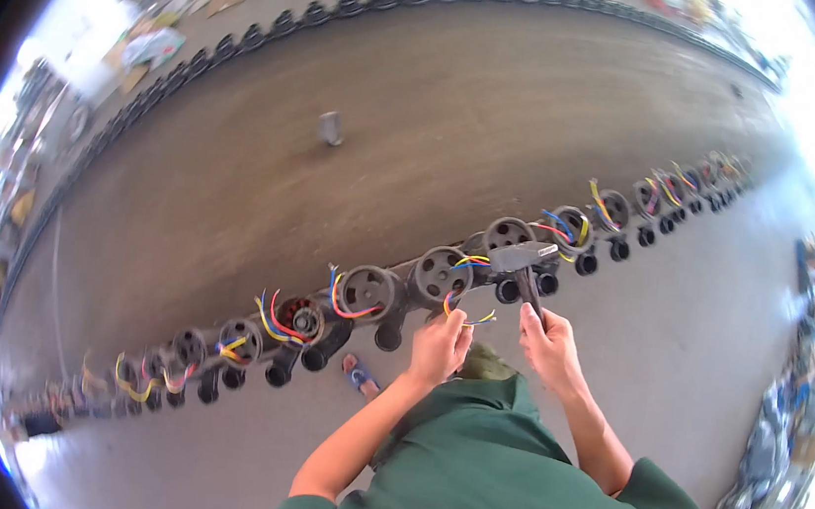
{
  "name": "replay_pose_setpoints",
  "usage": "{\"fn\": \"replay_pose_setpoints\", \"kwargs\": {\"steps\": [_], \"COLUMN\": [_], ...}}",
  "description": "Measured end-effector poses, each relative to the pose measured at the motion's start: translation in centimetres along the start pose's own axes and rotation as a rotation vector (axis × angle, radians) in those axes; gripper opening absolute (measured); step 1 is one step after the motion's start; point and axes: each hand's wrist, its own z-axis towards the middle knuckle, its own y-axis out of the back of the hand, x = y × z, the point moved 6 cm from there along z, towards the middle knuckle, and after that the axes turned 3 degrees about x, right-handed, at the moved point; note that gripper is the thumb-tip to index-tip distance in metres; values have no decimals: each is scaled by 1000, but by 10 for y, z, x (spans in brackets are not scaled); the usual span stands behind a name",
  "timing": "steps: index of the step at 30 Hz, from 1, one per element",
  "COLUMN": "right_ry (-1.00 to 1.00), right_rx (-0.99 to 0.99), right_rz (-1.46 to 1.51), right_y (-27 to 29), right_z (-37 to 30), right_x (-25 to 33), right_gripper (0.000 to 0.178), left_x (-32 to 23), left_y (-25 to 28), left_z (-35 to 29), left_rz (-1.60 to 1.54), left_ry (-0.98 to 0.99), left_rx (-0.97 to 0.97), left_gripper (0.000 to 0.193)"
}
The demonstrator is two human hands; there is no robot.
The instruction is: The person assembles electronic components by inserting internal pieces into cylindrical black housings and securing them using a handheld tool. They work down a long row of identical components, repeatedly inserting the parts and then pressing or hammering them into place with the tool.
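A long slanting row of dark metal motor housings runs in front of me, with coloured wires sticking out of them. My left hand [439, 347] is closed around a bundle of coloured wires [483, 319] beside a round housing with holes in its end [443, 274]. In my right hand [549, 347] I grip the dark handle of a hammer [523, 257]. Its head is raised over the row, in front of a neighbouring housing [509, 233]. Further left, an uncovered housing [301, 319] shows reddish windings inside.
A curved line of small black parts [315, 14] stretches along the far side of the floor. One grey cylindrical piece [329, 128] stands alone between the two rows. Piled goods [151, 47] lie at the far left, and more clutter [766, 456] lines the right side.
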Motion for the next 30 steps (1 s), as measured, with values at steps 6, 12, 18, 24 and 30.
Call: {"fn": "replay_pose_setpoints", "kwargs": {"steps": [6, 12, 18, 24, 30], "right_ry": [215, 375, 138, 481, -4], "right_rx": [337, 273, 392, 258, 337], "right_rz": [-255, -801, -496, -595, -704], "right_y": [-11, -25, -24, -32, -36], "right_z": [11, 69, 65, 58, 67], "right_x": [56, 3, 38, 16, 25], "right_gripper": [42, 47, 52, 50, 59], "left_x": [1, -3, 1, -1, 8], "left_y": [0, -18, -15, -10, -6], "left_z": [-8, 1, -1, -10, -11], "left_rz": [285, 202, 202, 178, 185], "left_ry": [-87, -71, -125, -146, -122], "left_rx": [-201, -299, -354, -334, -281], "left_gripper": [17, 22, 22, 24, 25]}}
